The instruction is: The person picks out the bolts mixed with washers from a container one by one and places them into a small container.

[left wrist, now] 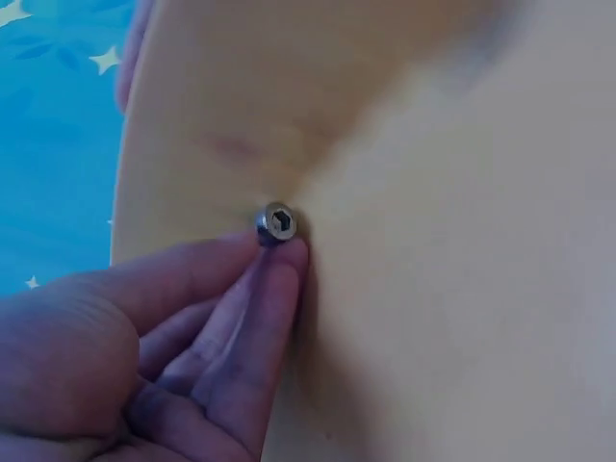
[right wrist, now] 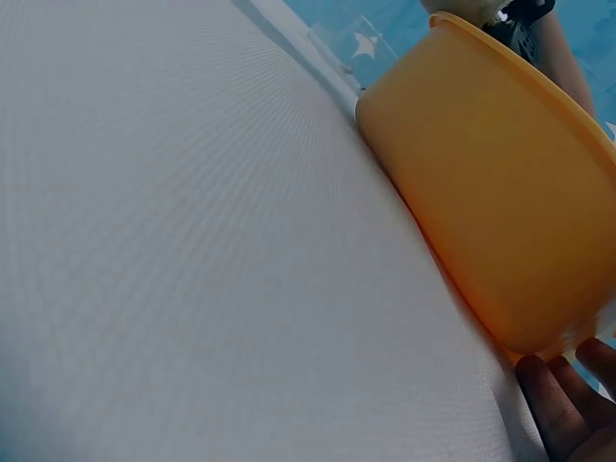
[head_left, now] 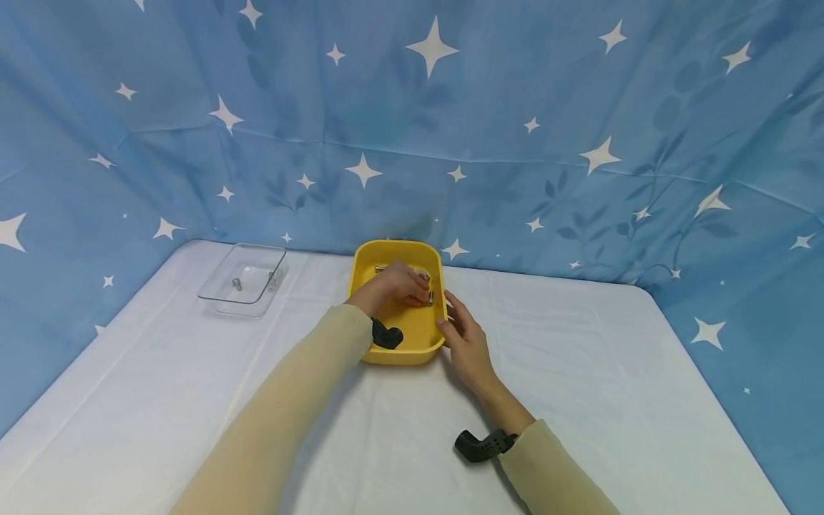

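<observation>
Fingers [left wrist: 274, 289] of the left hand [head_left: 402, 282] pinch a socket-head bolt [left wrist: 279, 223] inside the yellow bin [head_left: 415, 343], centre of the frame. The right hand [head_left: 468, 347] grips its right side, thumb at the rim. Left of the frame, a clear tray [head_left: 247, 266] with a small metal piece [head_left: 237, 285] stands on the white desk [head_left: 547, 343].

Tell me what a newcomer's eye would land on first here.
Probably the bright yellow bin near the far middle of the white table, with the left hand reaching inside and the right hand holding its right side. Next, the starry blue curtain behind it. In the left wrist view, the metal bolt pinched in the fingertips stands out.
</observation>
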`<state>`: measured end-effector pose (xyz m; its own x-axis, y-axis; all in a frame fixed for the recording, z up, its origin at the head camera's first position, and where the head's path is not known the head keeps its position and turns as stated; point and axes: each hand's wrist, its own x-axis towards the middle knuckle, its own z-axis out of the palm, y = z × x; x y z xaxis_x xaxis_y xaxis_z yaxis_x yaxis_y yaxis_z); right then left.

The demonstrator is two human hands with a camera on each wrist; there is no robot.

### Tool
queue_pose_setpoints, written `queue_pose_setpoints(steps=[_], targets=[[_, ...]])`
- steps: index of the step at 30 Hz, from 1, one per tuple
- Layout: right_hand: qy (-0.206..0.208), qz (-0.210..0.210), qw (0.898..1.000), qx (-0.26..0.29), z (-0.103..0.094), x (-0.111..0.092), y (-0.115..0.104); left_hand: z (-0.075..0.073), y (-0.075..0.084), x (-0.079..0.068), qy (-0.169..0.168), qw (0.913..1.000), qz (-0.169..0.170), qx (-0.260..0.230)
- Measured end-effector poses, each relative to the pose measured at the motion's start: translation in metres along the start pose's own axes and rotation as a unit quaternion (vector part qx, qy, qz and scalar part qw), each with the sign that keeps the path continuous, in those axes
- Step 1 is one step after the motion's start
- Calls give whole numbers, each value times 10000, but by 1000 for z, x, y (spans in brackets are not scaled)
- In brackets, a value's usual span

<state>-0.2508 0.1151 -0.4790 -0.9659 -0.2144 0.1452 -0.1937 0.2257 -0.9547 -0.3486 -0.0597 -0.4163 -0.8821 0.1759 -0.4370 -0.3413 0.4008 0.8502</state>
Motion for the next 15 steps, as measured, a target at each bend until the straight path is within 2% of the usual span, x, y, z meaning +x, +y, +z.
queue_pose_setpoints(steps=[5, 12, 15], targets=[[27, 19, 10000, -42, 0, 0, -1, 2, -1, 2, -35, 9995, 112, 297], [40, 3, 10000, -44, 0, 0, -2, 3, -1, 3, -12, 9995, 112, 303], [23, 17, 10000, -45, 1, 0, -2, 1, -1, 0, -20, 9989, 103, 468]])
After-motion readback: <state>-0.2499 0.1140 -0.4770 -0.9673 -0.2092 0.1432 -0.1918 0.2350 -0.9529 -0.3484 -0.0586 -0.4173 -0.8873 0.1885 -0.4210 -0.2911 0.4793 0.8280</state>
